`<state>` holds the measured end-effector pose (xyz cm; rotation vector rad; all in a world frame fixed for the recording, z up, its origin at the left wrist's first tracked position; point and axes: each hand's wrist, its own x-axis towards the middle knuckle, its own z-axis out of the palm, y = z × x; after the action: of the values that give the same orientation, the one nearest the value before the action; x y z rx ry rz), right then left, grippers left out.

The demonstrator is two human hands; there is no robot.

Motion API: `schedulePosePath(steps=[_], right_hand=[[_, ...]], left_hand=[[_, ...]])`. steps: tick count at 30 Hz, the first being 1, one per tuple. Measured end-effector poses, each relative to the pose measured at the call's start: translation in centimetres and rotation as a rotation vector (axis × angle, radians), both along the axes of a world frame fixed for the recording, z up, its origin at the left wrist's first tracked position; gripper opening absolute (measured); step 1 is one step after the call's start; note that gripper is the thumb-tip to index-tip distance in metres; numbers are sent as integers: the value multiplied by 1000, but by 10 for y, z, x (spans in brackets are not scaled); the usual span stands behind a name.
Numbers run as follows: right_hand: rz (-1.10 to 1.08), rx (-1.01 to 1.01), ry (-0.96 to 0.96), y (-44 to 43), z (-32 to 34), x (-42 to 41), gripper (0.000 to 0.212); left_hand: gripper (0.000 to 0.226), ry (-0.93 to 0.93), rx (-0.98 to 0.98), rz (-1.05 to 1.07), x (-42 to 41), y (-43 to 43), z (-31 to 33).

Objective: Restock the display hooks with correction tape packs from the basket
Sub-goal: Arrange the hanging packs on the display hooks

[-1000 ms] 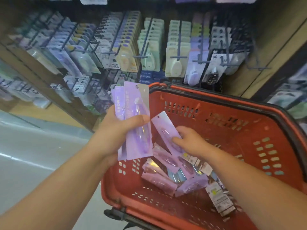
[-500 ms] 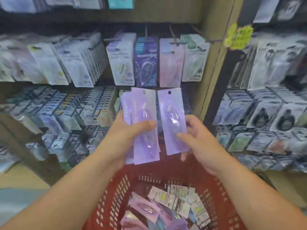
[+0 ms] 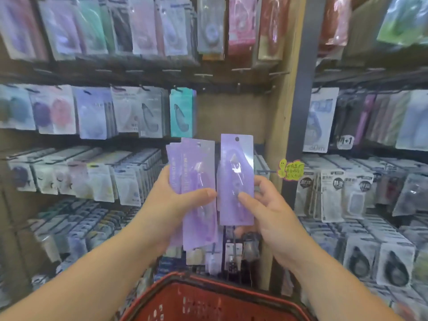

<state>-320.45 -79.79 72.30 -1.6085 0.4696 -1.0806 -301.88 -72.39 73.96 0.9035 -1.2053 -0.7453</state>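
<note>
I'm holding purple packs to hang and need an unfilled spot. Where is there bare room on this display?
Bare backboard shows between the teal pack and the wooden upright, under the hook rail, above the single purple pack in the right hand. Left rows and the right bay are packed tight.

Rows of hanging packets [image 3: 92, 112] filled a shop's display wall, tier above tier on dark rails [image 3: 139, 76]. A wooden post [image 3: 275, 135] edged with a dark grey strip [image 3: 301, 112] split the wall into two bays and carried a yellow handwritten note [image 3: 290, 169]. A bare wooden panel [image 3: 231, 117] showed beside a teal packet [image 3: 181, 112].
</note>
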Motion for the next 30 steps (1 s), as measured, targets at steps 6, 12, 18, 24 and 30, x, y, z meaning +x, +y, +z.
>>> schedulePosePath(steps=[6, 12, 18, 24, 30], right_hand=[[-70, -69, -3, -18, 52, 29, 20], [-179, -146, 35, -43, 80, 78, 21], [-373, -121, 45, -63, 86, 124, 18], [-432, -88, 27, -80, 95, 149, 17], [-465, -94, 5, -93, 87, 156, 14]], left_hand=[[62, 111, -14, 51, 43, -12, 36], [63, 117, -7, 61, 97, -33, 51], [46, 84, 11, -64, 136, -43, 59], [54, 88, 30, -128, 153, -55, 61], [42, 89, 5, -99, 154, -60, 58]])
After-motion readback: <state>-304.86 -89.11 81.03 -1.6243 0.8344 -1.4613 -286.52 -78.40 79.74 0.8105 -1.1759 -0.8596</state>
